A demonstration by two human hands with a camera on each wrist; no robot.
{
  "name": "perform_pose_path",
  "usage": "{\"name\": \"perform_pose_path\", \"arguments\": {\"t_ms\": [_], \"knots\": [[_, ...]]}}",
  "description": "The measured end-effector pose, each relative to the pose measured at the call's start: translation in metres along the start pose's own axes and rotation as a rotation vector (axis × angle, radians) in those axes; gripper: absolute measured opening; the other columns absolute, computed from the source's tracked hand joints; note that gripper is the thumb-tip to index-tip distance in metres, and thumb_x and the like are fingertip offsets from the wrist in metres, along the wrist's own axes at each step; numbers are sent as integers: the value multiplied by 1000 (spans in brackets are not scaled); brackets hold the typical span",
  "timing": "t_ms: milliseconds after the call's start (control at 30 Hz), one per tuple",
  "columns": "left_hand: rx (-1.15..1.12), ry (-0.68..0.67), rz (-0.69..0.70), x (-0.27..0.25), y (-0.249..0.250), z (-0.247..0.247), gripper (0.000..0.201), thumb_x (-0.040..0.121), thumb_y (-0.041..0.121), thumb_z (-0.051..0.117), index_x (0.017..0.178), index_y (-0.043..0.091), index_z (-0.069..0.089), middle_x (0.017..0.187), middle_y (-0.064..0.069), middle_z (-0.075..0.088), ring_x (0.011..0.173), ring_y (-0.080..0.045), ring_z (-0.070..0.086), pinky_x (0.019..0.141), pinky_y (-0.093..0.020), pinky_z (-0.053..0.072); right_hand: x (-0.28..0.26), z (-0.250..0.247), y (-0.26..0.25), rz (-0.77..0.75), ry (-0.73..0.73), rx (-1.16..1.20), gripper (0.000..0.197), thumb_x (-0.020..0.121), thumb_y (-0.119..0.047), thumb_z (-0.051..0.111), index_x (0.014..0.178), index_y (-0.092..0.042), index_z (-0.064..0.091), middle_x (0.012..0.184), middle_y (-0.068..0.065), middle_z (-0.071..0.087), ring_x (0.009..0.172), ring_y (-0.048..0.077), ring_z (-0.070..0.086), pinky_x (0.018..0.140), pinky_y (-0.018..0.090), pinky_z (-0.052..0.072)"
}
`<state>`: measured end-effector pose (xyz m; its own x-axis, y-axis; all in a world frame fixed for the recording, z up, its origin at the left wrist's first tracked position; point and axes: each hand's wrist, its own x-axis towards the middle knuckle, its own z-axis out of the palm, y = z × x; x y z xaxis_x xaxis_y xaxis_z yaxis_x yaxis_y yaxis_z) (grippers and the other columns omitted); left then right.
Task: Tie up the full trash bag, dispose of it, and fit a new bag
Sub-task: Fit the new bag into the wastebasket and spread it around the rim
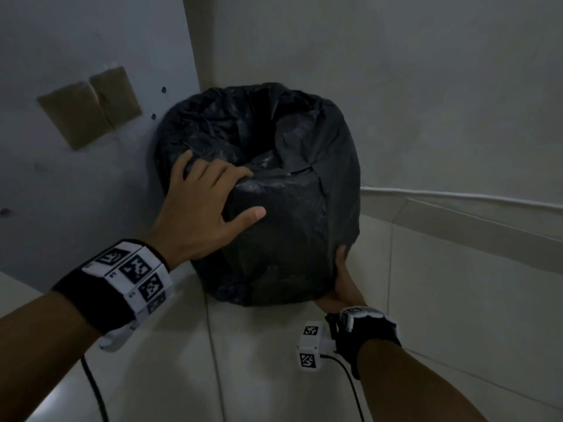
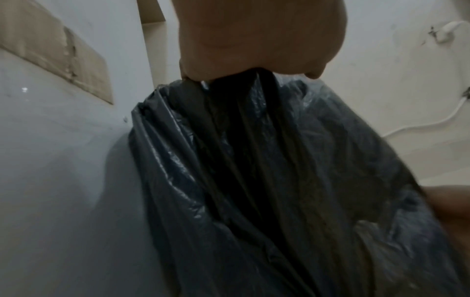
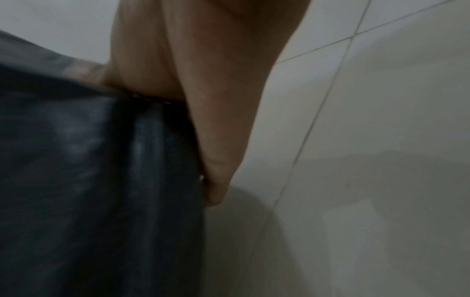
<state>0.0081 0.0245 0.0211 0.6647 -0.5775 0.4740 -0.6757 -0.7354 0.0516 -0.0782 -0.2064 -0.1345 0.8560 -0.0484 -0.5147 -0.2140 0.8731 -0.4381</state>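
Bin position: we find the bin (image 1: 274, 239), wrapped in a black trash bag (image 1: 289, 132), standing on the tiled floor (image 1: 457, 300) in a corner — grey panel (image 1: 76, 178) touching it on the left, pale wall (image 1: 396, 71) close behind.
Open room: bare floor lies in front and to the right; the left and rear sides are shut in.
Bag state: the mouth is open and folded over the rim, its plastic draped down the outside.
Left hand: our left hand (image 1: 204, 208) lies over the near-left rim, fingers spread and bent over the edge, thumb pressed on the outer face. It holds the rim and the bag there.
Right hand: our right hand (image 1: 344, 281) sits low on the right side of the bin, mostly hidden behind the plastic.
Head view only: brown tape patches (image 1: 91, 108) on the panel, a white cable (image 1: 457, 196) along the wall base.
Left wrist view: the palm (image 2: 254, 40) bears on gathered folds of the bag (image 2: 254, 180).
Right wrist view: the fingers (image 3: 216, 120) run straight down against the plastic (image 3: 89, 180), flat and uncurled — a pressing contact, not a pinch.
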Motion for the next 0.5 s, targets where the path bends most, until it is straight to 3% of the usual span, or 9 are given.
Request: {"name": "perform_pose_path", "arguments": {"t_ms": [100, 200, 267, 367, 433, 500], "knots": [[-10, 58, -7, 2, -6, 0, 60, 87, 67, 37, 111, 17, 60, 113, -4, 59, 107, -26, 52, 113, -46, 16, 7, -12, 3, -32, 71, -93, 61, 83, -40, 60, 140, -22, 49, 123, 5, 67, 115, 26, 59, 76, 37, 58], [-38, 134, 12, 4, -12, -2, 57, 86, 64, 47, 96, 10, 62, 109, -9, 60, 102, -26, 53, 109, -45, 23, 19, -8, 6, -32, 192, -310, 36, 92, -26, 59, 125, -10, 57, 108, 5, 67, 97, 22, 62, 71, 34, 56], [-90, 167, 69, 4, -16, -3, 52, 82, 59, 60, 95, 8, 60, 115, -11, 58, 108, -26, 51, 110, -49, 26, 31, -2, 13, -51, 302, -495, 27, 90, -22, 65, 110, -4, 63, 98, 10, 66, 85, 25, 62, 69, 36, 55], [-154, 144, 153, 3, -13, -5, 60, 78, 57, 68, 111, 9, 55, 131, -13, 52, 121, -26, 48, 109, -52, 31, 43, 1, 22, -83, 506, -806, 39, 84, -27, 72, 105, 6, 66, 100, 19, 65, 90, 31, 61, 81, 38, 51], [-162, 75, 154, 3, -7, -6, 69, 78, 63, 63, 125, 14, 49, 139, -8, 49, 127, -23, 47, 112, -53, 27, 44, 3, 23, -94, 557, -961, 43, 89, -26, 68, 115, 7, 65, 110, 23, 65, 101, 35, 62, 82, 33, 48], [-119, 26, 119, 3, -3, -7, 73, 80, 69, 54, 134, 21, 45, 139, -1, 51, 125, -20, 50, 115, -54, 21, 43, 6, 24, -114, 568, -1029, 42, 91, -25, 65, 114, 10, 65, 115, 26, 66, 103, 39, 63, 88, 39, 51]]}}
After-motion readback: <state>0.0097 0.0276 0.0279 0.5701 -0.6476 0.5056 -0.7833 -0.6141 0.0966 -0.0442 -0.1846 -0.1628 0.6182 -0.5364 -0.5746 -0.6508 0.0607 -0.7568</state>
